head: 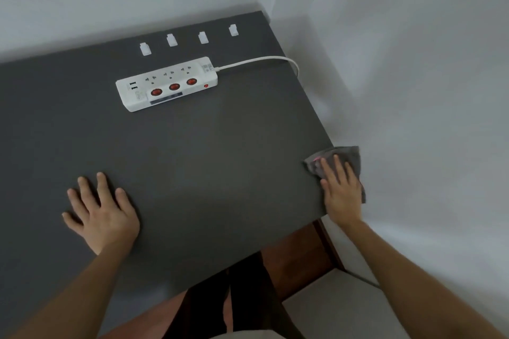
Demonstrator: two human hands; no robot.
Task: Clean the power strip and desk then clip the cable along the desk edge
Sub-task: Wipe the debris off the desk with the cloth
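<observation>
- Where the fingers of the right hand (341, 190) lie flat and nearly straight, a grey cloth (349, 158) is pressed onto the desk (206, 173) at its right edge.
- The left hand (103, 212) is spread open, palm down, on bare desk; nothing is held.
- The power strip (166, 84) is seen farther back, its cable (264, 59) curving over the right edge.
- Four white clips (145, 49) are lined up behind it.
</observation>
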